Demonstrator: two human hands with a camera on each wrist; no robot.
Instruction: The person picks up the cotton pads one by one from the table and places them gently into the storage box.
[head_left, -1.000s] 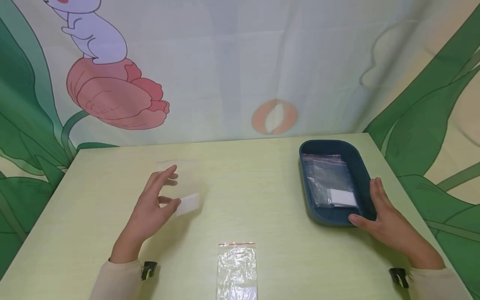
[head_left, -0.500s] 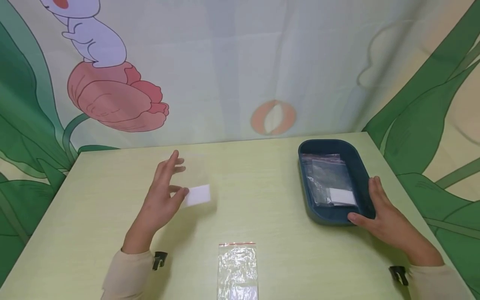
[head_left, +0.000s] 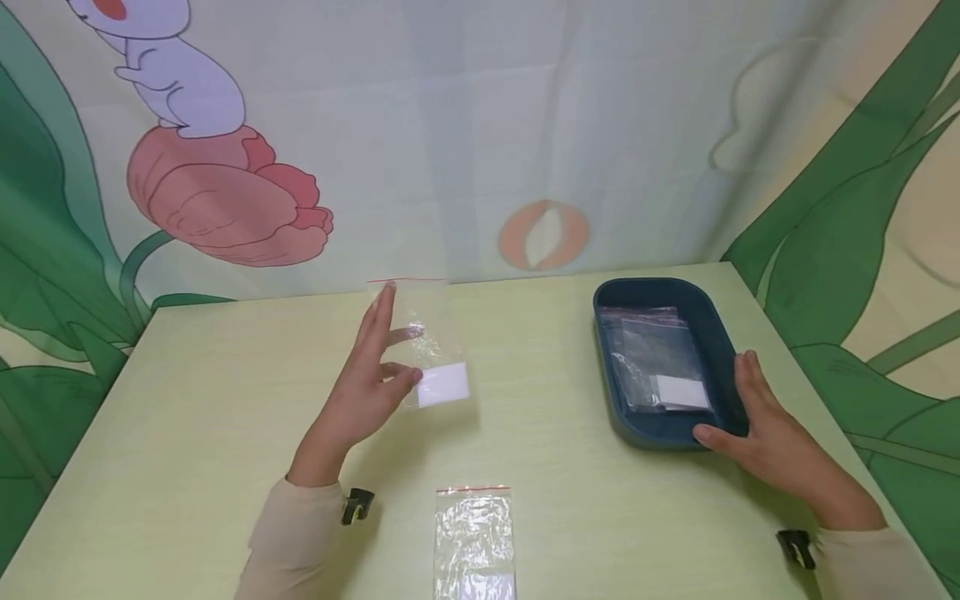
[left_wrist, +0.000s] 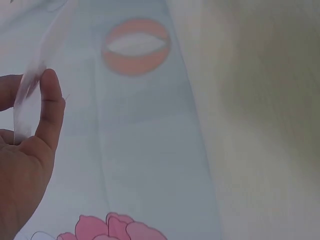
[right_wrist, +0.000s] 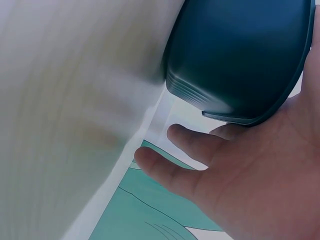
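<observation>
My left hand pinches a clear zip-lock bag between thumb and fingers, above the left-middle of the table. The bag has a red strip along its top and a white card at its lower end. In the left wrist view the bag shows nearly edge-on between the fingers. My right hand rests against the near right corner of a dark blue tray, thumb at the near rim, other fingers fairly straight along the outer side. Clear bags, one showing a white card, lie inside the tray.
Another clear zip-lock bag with a red strip lies flat at the table's near middle, its lower end cut off by the frame. A printed curtain hangs behind the pale table.
My left hand has carried the pinched bag rightward and slightly up, and the bag now faces the head camera more fully. The right hand and the tray have stayed in place.
</observation>
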